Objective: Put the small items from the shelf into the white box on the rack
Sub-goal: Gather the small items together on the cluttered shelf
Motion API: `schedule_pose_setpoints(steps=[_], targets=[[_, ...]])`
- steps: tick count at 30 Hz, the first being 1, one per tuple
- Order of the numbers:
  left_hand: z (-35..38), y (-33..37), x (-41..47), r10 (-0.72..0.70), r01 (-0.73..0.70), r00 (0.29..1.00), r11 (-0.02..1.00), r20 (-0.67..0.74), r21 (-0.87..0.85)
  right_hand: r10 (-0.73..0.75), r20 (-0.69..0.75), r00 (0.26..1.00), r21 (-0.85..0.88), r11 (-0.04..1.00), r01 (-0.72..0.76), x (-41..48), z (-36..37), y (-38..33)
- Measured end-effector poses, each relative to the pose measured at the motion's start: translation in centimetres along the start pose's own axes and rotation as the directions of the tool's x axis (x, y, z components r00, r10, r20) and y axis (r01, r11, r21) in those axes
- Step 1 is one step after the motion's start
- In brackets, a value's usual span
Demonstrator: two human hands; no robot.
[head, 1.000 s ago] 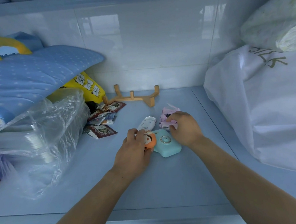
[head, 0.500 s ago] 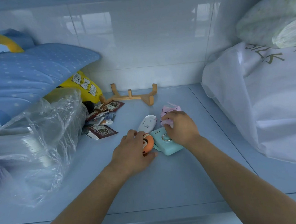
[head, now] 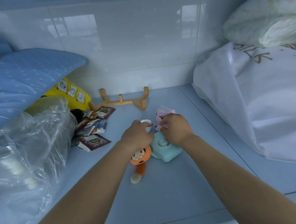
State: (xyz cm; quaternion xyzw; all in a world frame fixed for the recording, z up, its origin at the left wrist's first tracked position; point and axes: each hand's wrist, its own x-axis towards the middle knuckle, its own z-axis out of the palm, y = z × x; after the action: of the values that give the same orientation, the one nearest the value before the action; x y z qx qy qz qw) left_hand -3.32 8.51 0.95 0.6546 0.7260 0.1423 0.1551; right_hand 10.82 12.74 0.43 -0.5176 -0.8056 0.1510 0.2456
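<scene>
Grips white bottle (head: 147, 126) with left hand (head: 137, 137) and pinches pink packet (head: 164, 114) with right hand (head: 176, 129), mid-frame, above teal gadget (head: 166, 150).

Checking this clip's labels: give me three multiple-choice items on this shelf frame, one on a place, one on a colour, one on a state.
1. Where is the white bottle?
A) under the fingers of the left hand
B) in a drawer
C) on the floor

2. What colour is the square device?
A) red
B) teal
C) black

3. What is the right hand doing?
A) lying flat and empty
B) holding scissors
C) pinching the pink packet

Answers: 1 A, its cap peeks out past the curled fingers; 2 B, the body is teal with a round button; 3 C, the fingertips close on the packet's near edge.
</scene>
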Motion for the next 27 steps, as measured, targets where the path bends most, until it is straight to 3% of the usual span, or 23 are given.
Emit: schedule_pose_setpoints(steps=[5,9,13,22,27], targets=[[0.3,-0.3,1.1,-0.043,0.040,0.997,0.998,-0.063,-0.049,0.045,0.019,0.999,0.040,0.998,-0.046,-0.4,-0.1,0.3],[0.3,-0.1,1.0,-0.019,0.015,0.994,0.999,-0.112,-0.032,0.023,-0.067,0.997,0.050,0.999,-0.019,-0.9,-0.9,0.8],[0.3,1.0,0.5,0.028,-0.027,0.977,1.000,-0.213,0.009,-0.049,-0.133,0.990,0.067,0.996,0.058,-1.7,-1.8,1.0],[-0.4,1.0,-2.5,-0.010,-0.044,0.925,0.990,-0.379,-0.134,-0.276,-0.169,0.946,0.100,0.950,0.295,-4.6,-2.8,0.8],[-0.1,0.8,-6.4,-0.168,0.049,0.870,0.965,-0.463,-0.258,-0.396,-0.120,0.910,0.139,0.901,0.410,-5.8,-2.5,0.7]])
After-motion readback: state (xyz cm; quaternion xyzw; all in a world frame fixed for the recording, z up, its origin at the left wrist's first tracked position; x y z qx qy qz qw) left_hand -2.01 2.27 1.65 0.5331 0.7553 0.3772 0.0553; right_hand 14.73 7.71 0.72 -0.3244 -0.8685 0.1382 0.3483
